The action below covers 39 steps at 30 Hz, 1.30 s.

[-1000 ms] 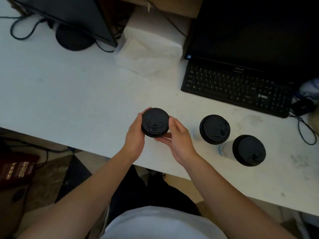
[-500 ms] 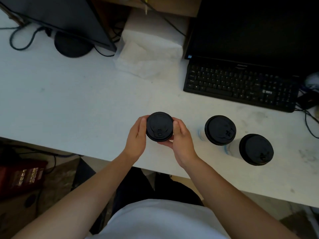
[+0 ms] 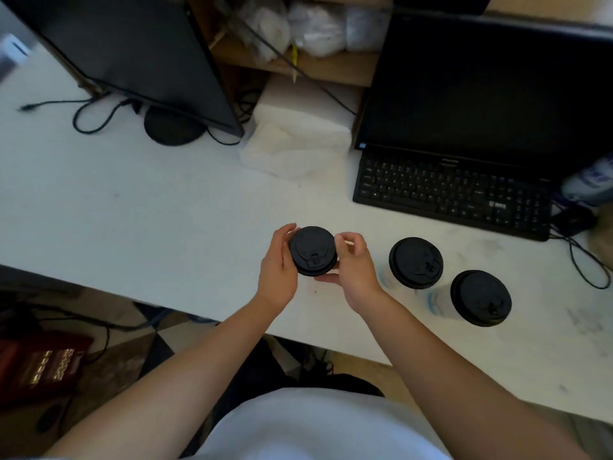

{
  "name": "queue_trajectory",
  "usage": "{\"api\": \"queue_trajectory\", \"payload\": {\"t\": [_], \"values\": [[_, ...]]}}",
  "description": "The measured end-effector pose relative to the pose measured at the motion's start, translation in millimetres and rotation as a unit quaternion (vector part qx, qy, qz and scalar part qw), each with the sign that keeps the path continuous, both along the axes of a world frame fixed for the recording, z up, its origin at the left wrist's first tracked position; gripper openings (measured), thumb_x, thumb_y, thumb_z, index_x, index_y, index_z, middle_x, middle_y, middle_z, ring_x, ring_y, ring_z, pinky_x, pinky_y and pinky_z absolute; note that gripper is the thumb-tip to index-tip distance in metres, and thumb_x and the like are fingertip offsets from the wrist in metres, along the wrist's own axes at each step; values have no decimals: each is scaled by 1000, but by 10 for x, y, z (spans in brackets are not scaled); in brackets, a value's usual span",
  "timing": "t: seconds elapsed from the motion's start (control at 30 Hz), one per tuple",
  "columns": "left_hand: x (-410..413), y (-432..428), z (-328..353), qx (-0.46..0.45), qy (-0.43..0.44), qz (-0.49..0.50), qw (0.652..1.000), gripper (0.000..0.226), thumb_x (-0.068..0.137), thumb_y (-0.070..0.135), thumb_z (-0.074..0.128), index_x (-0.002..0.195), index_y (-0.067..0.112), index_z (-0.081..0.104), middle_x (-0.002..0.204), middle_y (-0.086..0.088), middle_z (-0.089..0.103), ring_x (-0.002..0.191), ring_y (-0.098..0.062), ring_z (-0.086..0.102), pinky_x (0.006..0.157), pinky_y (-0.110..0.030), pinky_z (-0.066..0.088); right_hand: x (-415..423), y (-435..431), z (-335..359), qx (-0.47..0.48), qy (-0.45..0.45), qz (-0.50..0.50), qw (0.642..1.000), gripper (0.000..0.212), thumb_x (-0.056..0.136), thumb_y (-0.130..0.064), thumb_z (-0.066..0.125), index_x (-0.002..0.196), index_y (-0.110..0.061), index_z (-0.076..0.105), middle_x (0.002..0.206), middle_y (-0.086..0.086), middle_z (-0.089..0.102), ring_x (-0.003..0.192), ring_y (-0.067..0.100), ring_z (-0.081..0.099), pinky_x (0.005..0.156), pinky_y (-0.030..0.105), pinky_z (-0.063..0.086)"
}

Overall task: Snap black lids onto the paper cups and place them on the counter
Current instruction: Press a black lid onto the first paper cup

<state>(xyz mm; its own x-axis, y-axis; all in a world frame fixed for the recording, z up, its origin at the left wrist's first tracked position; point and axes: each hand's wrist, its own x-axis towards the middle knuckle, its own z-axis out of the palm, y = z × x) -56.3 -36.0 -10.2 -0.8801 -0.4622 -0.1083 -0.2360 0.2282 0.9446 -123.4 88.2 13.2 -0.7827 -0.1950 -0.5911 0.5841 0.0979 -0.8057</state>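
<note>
- Three paper cups show, each upright under a black lid, axes vertical, tops facing the camera.
- One lidded cup (image 3: 312, 250) sits between both hands above the white surface (image 3: 139, 207); its lid hides the body almost wholly.
- Left hand (image 3: 278, 265) cups its left side; right hand (image 3: 355, 265) pinches the right rim, both clamped on it.
- Two lidded cups (image 3: 416, 262) (image 3: 480, 297) stand right of it, just apart, before a black keyboard (image 3: 451, 195).
</note>
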Motion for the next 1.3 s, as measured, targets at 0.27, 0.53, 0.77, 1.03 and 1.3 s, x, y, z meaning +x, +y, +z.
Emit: {"api": "queue_trajectory", "payload": {"t": [0.27, 0.53, 0.77, 1.03, 1.3], "values": [[149, 98, 95, 105, -63, 101, 987, 30, 107, 18, 35, 123, 36, 54, 126, -5, 62, 118, -23, 60, 85, -45, 61, 86, 101, -141, -77, -34, -38, 996, 23, 105, -15, 51, 116, -2, 66, 125, 16, 67, 120, 37, 62, 90, 40, 57], [112, 55, 154, 138, -120, 139, 973, 28, 107, 37, 40, 94, 14, 50, 105, -14, 63, 94, -28, 66, 73, -39, 61, 140, 107, -100, -107, -70, -6, 992, 31, 107, -27, 48, 126, -9, 66, 128, 6, 68, 125, 26, 59, 103, 43, 51], [107, 48, 73, 231, -123, 140, 955, 45, 104, 48, 40, 108, 6, 53, 104, -13, 66, 94, -28, 67, 77, -41, 60, 158, 102, -99, -110, -109, 9, 988, 36, 103, -42, 51, 129, -20, 63, 131, 1, 62, 122, 25, 56, 89, 48, 60], [78, -16, 58, 124, -113, 111, 980, 33, 107, 41, 36, 115, 12, 49, 116, -8, 60, 108, -28, 64, 73, -37, 58, 156, -25, -115, -27, 2, 55, 998, 33, 108, -36, 36, 123, -20, 60, 129, 3, 61, 121, 25, 58, 78, 40, 64], [73, -79, 92, 0, -77, 38, 996, 26, 110, 27, 28, 115, 20, 52, 105, 10, 61, 99, -18, 63, 82, -42, 61, 161, -42, -104, 71, 133, 95, 984, 29, 110, -30, 29, 118, -16, 53, 117, 6, 59, 108, 23, 61, 79, 41, 64]]}}
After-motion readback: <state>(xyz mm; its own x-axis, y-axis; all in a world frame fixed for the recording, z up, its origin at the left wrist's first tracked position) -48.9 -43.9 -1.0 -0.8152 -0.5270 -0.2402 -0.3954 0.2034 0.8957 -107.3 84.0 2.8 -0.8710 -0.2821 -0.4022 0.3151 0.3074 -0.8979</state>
